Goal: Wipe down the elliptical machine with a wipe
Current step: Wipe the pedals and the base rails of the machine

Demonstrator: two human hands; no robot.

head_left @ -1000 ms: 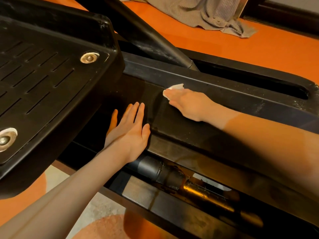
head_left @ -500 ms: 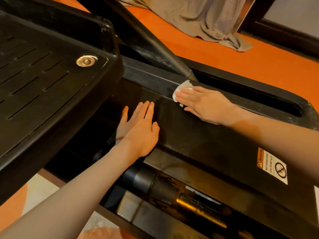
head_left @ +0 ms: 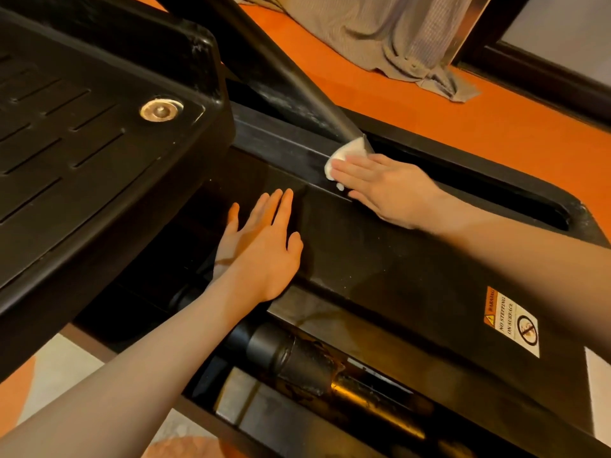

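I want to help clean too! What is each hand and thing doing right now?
right hand: flat, pressing the wipe on the machine
wipe: crumpled, under the fingertips, beside the slanted bar
left hand: open, flat on the black cover
warning sticker: stuck on, uncovered
grey cloth: lying rumpled on the orange floor

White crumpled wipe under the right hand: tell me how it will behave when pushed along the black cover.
The white crumpled wipe looks soft and floppy: it bunches beyond the fingertips of the right hand. Probably very light, so it likely needs the flat fingers pressing it to slide along the glossy black cover.
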